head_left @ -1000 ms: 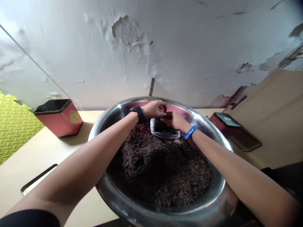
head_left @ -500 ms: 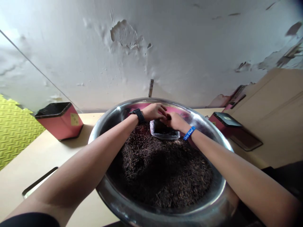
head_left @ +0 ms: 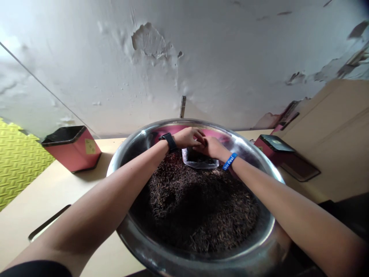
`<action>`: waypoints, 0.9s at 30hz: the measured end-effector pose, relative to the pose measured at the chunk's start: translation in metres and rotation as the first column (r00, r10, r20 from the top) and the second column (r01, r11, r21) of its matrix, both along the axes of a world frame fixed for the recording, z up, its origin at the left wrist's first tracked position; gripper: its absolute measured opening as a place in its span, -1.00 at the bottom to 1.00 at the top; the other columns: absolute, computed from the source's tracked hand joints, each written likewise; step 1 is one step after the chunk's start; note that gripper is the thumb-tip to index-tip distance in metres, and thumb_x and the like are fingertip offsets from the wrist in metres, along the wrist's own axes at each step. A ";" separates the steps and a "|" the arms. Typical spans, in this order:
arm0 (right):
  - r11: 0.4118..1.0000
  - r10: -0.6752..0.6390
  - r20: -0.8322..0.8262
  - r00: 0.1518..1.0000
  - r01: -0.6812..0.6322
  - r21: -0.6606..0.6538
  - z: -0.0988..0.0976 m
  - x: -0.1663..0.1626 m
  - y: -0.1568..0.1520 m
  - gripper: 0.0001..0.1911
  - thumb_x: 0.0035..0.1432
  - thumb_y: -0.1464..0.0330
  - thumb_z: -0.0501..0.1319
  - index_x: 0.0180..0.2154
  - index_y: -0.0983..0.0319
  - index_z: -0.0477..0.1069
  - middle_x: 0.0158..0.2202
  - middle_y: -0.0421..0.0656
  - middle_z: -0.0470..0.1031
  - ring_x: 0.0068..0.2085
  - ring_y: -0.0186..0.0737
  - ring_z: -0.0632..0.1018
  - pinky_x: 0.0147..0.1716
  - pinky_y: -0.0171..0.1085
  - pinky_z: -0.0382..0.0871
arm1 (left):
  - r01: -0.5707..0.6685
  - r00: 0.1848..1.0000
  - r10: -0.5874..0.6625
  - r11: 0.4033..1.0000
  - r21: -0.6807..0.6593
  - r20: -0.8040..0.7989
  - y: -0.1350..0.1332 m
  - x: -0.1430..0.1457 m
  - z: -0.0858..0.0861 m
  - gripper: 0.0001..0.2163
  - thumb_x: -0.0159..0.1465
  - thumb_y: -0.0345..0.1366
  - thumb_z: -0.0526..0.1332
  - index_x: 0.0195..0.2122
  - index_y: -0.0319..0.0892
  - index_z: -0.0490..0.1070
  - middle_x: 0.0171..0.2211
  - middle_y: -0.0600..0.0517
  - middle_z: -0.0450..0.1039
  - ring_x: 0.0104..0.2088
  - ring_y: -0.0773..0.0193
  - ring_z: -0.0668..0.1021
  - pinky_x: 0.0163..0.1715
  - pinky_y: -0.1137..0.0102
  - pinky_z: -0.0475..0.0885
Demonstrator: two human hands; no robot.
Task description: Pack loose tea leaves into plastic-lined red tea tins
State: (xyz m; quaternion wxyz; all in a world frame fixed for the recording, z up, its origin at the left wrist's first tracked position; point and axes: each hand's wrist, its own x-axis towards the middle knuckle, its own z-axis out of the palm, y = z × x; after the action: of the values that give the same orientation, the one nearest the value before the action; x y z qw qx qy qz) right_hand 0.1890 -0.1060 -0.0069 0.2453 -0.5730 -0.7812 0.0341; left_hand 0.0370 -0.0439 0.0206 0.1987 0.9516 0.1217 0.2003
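Observation:
A wide steel basin holds a heap of dark, dry, loose strands that look like tea leaves. Near its far side sits a clear plastic bag with dark contents, its pale front edge showing. My left hand, with a black watch on the wrist, reaches over the bag with its fingers bent. Beside it, my right hand, wearing a blue wristband, has its fingers curled against the left fingertips. Both hands are closed together above the bag; what is pinched between them is hidden.
An open pink tin with a black rim stands left of the basin on the pale table. Another pink tin is at the right. A dark-edged lid lies at the left, partly behind my forearm. The peeling wall rises behind.
The view shifts very slightly. My fingers have moved a little closer together over the bag; the basin and tins stay in place.

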 end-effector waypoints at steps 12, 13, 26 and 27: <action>1.000 0.001 0.016 1.000 -0.002 0.007 -0.001 0.001 -0.001 -0.68 -0.11 0.14 0.23 -0.43 0.28 0.44 -0.48 -0.12 0.50 -0.44 -0.23 0.48 -0.55 -0.39 0.19 | -0.005 0.999 0.005 1.000 -0.005 -0.035 -0.002 0.000 0.003 -0.83 0.06 -0.28 0.21 -0.32 -0.11 0.51 -0.11 0.04 0.37 -0.19 0.33 0.41 -0.11 0.43 0.28; 1.000 0.008 0.012 1.000 -0.008 0.010 -0.001 0.001 0.000 -0.68 -0.12 0.14 0.24 -0.43 0.28 0.44 -0.48 -0.12 0.50 -0.44 -0.23 0.48 -0.55 -0.39 0.19 | -0.005 0.999 0.004 1.000 -0.006 -0.039 -0.002 0.000 0.003 -0.83 0.06 -0.30 0.20 -0.32 -0.11 0.51 -0.11 0.04 0.36 -0.18 0.33 0.41 -0.11 0.43 0.27; 0.968 -0.044 -0.387 0.921 -0.057 -0.246 0.002 -0.005 -0.003 -0.66 -0.08 0.15 0.22 -0.38 0.31 0.40 -0.55 -0.12 0.44 -0.54 -0.28 0.43 -0.57 -0.33 0.30 | -0.075 0.991 0.087 0.991 -0.110 0.101 0.002 -0.005 0.000 -0.72 0.16 -0.19 0.09 -0.25 -0.27 0.44 -0.23 -0.05 0.45 -0.24 0.31 0.45 -0.22 0.46 0.33; 0.955 -0.045 -0.471 0.881 -0.101 -0.280 0.003 -0.005 -0.003 -0.67 -0.07 0.15 0.21 -0.37 0.30 0.38 -0.54 -0.12 0.44 -0.53 -0.29 0.44 -0.54 -0.32 0.33 | -0.123 0.984 0.137 0.985 -0.124 0.116 0.004 -0.006 0.000 -0.70 0.17 -0.17 0.08 -0.23 -0.29 0.42 -0.24 -0.06 0.46 -0.26 0.32 0.46 -0.25 0.46 0.34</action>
State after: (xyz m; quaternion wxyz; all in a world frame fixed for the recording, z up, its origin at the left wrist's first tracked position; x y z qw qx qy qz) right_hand 0.1840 -0.1092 -0.0043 0.3392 -0.5661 -0.6919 0.2927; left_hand 0.0313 -0.0399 0.0209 0.2474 0.9141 0.1825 0.2645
